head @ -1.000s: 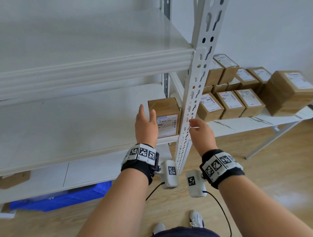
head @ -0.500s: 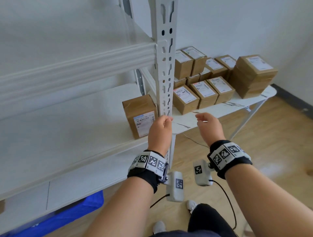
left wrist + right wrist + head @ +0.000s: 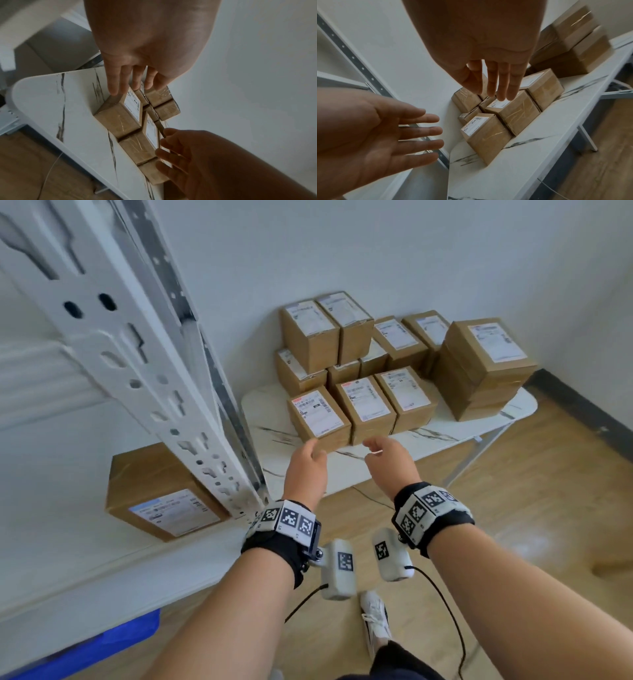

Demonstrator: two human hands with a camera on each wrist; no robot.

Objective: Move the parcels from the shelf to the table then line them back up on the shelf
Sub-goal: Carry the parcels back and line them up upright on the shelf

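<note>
Shelf (image 3: pixel 85 460): one parcel (image 3: pixel 161 494) stands left of both hands. Table (image 3: pixel 428 436): parcels (image 3: pixel 363 405) grouped just beyond the fingertips. Left hand (image 3: pixel 305 470) and right hand (image 3: pixel 390 467): fingers extended, spread, holding nothing.

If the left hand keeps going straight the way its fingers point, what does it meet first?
Most likely the nearest parcel at the left end of the front row on the table. The left hand is open and empty, fingers aimed at that parcel's near left corner. Depth is unclear, so it might pass just over the top.
</note>
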